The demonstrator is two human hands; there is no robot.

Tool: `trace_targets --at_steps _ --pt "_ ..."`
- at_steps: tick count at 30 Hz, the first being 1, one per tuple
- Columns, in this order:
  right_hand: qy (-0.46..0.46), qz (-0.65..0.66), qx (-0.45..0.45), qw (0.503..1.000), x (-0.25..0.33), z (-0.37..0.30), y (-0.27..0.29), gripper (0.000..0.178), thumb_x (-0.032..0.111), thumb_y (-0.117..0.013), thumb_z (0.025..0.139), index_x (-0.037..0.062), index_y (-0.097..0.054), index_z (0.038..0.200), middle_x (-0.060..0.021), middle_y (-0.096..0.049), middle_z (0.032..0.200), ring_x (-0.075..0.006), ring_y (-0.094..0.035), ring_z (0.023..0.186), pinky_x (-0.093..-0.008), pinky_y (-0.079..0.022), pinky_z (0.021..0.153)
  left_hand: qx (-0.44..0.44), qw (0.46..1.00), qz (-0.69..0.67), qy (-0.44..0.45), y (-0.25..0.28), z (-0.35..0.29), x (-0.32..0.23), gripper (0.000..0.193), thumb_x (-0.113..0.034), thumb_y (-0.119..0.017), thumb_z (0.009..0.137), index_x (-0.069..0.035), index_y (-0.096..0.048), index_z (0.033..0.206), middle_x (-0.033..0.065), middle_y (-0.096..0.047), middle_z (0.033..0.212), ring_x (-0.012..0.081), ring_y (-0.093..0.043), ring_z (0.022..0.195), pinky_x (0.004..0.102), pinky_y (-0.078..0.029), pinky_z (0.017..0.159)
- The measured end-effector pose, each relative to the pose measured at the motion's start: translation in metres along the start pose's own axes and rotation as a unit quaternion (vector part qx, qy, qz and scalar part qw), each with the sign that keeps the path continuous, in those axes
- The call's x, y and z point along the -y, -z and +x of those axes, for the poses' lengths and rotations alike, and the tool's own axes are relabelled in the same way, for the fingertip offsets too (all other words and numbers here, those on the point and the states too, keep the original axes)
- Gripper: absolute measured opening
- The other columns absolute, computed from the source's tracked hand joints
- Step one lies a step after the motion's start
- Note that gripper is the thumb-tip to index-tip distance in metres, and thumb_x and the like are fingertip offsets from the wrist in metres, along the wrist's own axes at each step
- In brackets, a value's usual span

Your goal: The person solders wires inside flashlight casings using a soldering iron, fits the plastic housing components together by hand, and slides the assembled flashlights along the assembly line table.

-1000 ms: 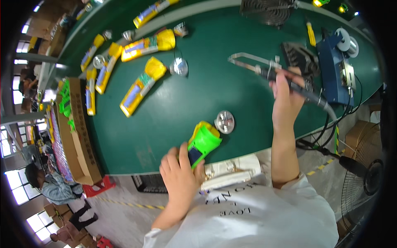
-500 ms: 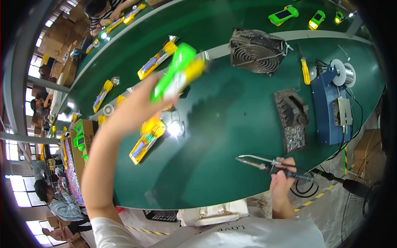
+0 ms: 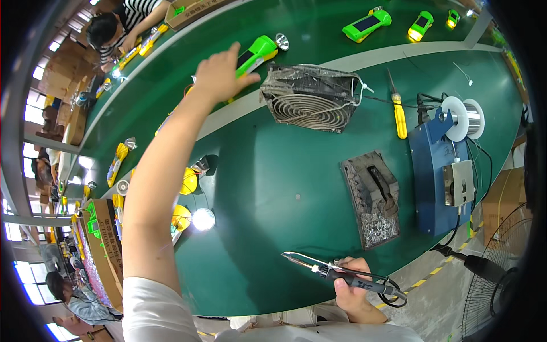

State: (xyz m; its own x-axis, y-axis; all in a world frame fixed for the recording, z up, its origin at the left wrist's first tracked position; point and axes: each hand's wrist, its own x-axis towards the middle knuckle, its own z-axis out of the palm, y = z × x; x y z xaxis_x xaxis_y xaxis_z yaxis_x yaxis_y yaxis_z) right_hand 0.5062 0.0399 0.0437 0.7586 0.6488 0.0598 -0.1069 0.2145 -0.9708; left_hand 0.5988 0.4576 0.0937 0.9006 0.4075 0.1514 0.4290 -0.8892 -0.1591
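Observation:
My left hand [image 3: 219, 74] reaches to the far belt with its fingers spread, open beside a green and yellow flashlight [image 3: 259, 54] that lies there. The thumb and index finger are on either side of the flashlight's rear end. At the near edge of the table, my right hand [image 3: 353, 282] is closed around a black soldering iron [image 3: 326, 272], its tip pointing left and a thin guide tube running along it. Left of centre, partly behind my left forearm, is a yellow flashlight part with a lit lamp [image 3: 203, 219].
A dusty fan [image 3: 310, 97] stands mid-table. To its right lie a yellow-handled screwdriver [image 3: 399, 117], a dirty soldering stand [image 3: 373, 199] and a blue solder feeder [image 3: 430, 176] with a wire spool [image 3: 456, 118]. More green flashlights [image 3: 367, 25] lie along the far belt; another person [image 3: 122, 28] sits beyond.
My left hand has carried the green flashlight away from me, set it on the far belt and let go. The soldering iron has moved left and nearer in my right hand.

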Motion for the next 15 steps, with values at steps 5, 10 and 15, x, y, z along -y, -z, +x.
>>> trace_targets --at_steps 5,10,15 --pt "-0.017 0.021 -0.007 1.0 0.001 0.003 0.001 0.02 0.006 -0.057 0.07 -0.0007 -0.042 0.081 -0.0082 -0.048 0.068 -0.0132 -0.041 0.062 -0.0268 -0.036 0.057 -0.194 0.946 -0.196 0.17 0.025 -0.044 0.08 0.04 -0.024 -0.046 0.081 -0.001 -0.039 0.113 0.02 -0.053 0.099 0.0308 -0.05 0.095 0.0373 -0.039 0.08" --pt "-0.001 0.018 -0.035 0.999 0.001 0.001 -0.003 0.017 0.005 -0.055 0.071 -0.0019 -0.044 0.082 -0.0087 -0.046 0.071 -0.0121 -0.041 0.063 -0.0242 -0.035 0.056 0.14 0.941 -0.231 0.202 -0.007 -0.118 0.136 0.066 -0.023 -0.061 0.071 -0.002 -0.027 0.123 0.0192 -0.041 0.118 0.0289 -0.043 0.107 0.0339 -0.032 0.091" --pt "0.009 0.043 -0.042 0.998 -0.005 -0.003 -0.008 0.014 0.004 -0.053 0.075 -0.0032 -0.045 0.084 -0.0066 -0.043 0.077 -0.0111 -0.043 0.064 -0.0219 -0.037 0.055 0.03 0.972 -0.154 0.177 -0.005 -0.136 0.116 0.05 -0.029 -0.062 0.069 0.0 -0.047 0.107 0.0179 -0.05 0.106 0.0269 -0.048 0.099 0.0313 -0.036 0.085"
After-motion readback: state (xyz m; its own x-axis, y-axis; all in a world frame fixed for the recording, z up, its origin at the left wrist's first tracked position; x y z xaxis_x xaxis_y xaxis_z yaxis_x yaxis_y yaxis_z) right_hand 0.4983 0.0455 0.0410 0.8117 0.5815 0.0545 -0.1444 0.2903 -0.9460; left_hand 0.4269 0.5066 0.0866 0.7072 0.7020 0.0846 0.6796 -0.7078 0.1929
